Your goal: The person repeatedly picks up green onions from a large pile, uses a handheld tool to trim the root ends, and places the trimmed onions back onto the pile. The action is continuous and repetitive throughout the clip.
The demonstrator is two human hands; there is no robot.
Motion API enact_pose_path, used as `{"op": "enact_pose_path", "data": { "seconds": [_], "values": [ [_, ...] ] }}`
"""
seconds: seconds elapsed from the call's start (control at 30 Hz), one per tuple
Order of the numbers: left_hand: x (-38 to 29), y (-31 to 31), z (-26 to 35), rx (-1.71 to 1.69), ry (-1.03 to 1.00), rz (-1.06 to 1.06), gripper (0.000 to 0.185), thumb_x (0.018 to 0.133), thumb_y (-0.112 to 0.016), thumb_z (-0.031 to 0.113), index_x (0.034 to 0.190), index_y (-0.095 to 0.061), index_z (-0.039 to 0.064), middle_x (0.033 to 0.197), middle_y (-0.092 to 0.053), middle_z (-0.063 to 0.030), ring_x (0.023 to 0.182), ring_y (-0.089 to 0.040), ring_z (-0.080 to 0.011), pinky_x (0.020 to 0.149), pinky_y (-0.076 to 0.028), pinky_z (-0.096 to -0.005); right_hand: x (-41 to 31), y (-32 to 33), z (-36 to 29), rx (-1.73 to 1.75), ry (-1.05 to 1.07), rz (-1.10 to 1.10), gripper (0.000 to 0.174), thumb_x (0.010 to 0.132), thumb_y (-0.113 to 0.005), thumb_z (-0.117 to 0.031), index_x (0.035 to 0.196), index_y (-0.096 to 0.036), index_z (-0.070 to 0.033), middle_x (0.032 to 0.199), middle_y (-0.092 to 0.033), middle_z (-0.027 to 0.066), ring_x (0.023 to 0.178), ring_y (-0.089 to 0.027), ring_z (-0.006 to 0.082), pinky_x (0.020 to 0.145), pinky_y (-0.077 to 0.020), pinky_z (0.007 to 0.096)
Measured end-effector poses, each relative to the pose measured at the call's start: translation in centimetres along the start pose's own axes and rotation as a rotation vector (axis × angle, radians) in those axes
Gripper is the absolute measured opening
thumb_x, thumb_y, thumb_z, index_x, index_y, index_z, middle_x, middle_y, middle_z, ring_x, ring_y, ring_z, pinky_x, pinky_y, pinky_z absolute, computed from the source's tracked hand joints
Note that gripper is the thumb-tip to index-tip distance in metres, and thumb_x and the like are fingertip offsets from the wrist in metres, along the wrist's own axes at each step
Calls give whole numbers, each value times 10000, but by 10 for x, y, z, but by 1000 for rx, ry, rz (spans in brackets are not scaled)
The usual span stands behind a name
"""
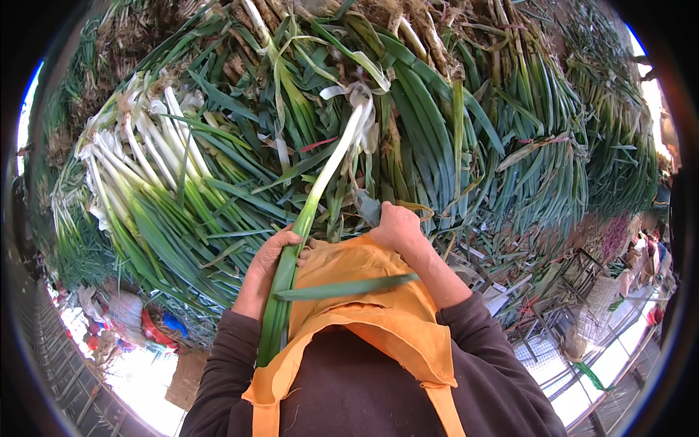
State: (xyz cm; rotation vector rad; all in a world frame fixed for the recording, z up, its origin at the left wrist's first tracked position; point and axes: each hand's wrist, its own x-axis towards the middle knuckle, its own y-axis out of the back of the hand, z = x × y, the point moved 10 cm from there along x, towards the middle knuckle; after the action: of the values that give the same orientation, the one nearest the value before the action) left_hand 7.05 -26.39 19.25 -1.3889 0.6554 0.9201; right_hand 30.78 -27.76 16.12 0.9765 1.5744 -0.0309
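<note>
My left hand (pixel 281 248) is wrapped around a large green onion (pixel 333 158) just where its pale stalk turns green. The white root end points away from me, and the leaves run back along my left forearm. One long leaf bends sideways across the orange apron (pixel 349 311). To the right, my right hand (pixel 401 226) pinches a grey-green strip of leaf (pixel 367 207) in front of the apron. Loose whitish skin (pixel 366 123) hangs beside the onion's root end; whether it joins the strip I cannot tell.
On the left lies a pile of onions with clean white stalks (pixel 147 147). Bundles with brown, soil-covered roots (pixel 431 38) lie ahead and to the right (pixel 540 147). Leaf scraps and a metal frame (pixel 579 278) are at the lower right. A cardboard piece (pixel 185 377) lies lower left.
</note>
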Motion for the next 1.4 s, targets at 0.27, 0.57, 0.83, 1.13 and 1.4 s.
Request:
{"op": "enact_pose_path", "data": {
  "seconds": [0.27,0.57,0.83,1.13,1.4],
  "values": [
    [-16,-12,-27,-228,51,-122,613,832,-636,240,1379,-449,37,980,-547,-148,728,-480,-159,590,-463,-239,85,76,8,-10,-141,103,469,678,-714,-344,1054,-736,-65,1084,-721,136,1037,-687,277,872,-547,365],
    [-19,10,12,662,-376,205,706,747,-709,114,1399,-469,-11,1083,-598,-80,899,-566,-156,763,-488,-277,77,64,-16,-74,-96,84,449,678,-668,-288,1053,-728,-47,1064,-719,158,1030,-685,306,882,-540,383],
    [-127,27,81,596,-374,175,756,737,-728,210,1375,-467,-99,1172,-591,-79,1000,-563,-139,878,-461,-262,50,81,-18,175,-65,220,460,583,-668,-244,962,-686,16,957,-698,244,967,-672,382,836,-520,424],
    [-400,87,236,640,-775,641,842,656,-780,321,1371,-446,28,774,-501,23,544,-465,-36,416,-370,-174,1,75,-117,40,130,300,428,644,-693,-274,967,-623,-1,928,-690,236,949,-656,406,844,-514,458],
    [-609,181,321,965,-1129,1212,900,750,-775,257,1498,-345,-1,1165,-615,-122,854,-623,-169,754,-514,-274,9,43,-113,54,159,219,422,644,-699,-261,967,-611,-4,887,-672,241,935,-639,417,830,-497,466]
  ]
}}
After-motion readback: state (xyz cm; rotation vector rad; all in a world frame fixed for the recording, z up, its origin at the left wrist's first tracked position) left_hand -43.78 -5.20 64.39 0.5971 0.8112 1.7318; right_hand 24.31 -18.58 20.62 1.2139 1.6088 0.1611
